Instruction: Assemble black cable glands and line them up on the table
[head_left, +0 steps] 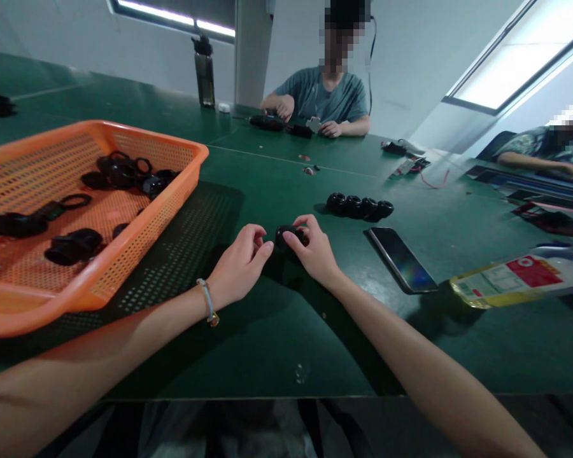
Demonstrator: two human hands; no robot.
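A small, rounded, glossy black part (281,237) is in my right hand (318,251), held between the thumb and fingers just above the green table. Just left of it is my left hand (239,267), its fingers loosely curled and the thumb apart from them; I see nothing in its grasp. Beyond my right hand, several round black parts with holes (360,207) lie side by side in a row. To my left, an orange perforated basket (200,152) contains several loose black parts (74,247), some with ring-shaped ends.
A phone (403,259) lies right of my right hand, near a bottle of yellow liquid (520,280) lying tilted. A dark drink bottle (204,71) stands at the back. Across the green table (277,343), a person (322,102) handles dark parts; another sits far right.
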